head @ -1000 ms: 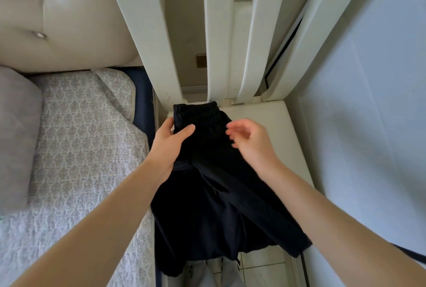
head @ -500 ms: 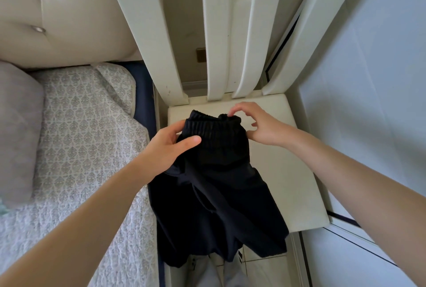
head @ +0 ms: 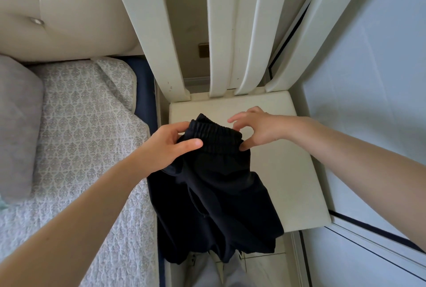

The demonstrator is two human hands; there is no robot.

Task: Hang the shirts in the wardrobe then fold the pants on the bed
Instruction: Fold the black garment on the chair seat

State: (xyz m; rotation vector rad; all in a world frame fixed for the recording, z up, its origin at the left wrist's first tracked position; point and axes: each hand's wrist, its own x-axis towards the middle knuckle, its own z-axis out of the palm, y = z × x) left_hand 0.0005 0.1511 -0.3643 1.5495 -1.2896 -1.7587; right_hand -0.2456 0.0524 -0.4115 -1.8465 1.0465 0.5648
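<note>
One bed [head: 80,137], w/ patterned cover, is occupying the left of the view. Beside it, on the right, a white chair [head: 288,171] is standing, its seat partly covered by cloth. Black pants [head: 219,194] are being held up over the seat's left part, legs hanging down past the front edge; they are not on the bed yet. Left hand [head: 166,146] is gripping the waistband [head: 214,139] at its left end, thumb on the near face, fingers behind. Right hand [head: 260,130] is being set at the right end: thumb tip touching the fabric, fingers arched above; whether a pinch is closed cannot be told. Hands are being kept apart, one per waistband end. Step judged: pants phase, pick-up from the chair; no shirts are being shown. Next move is calling for a firm right-side grip, then the garment being carried left and spread flat on the bed before folding.
</note>
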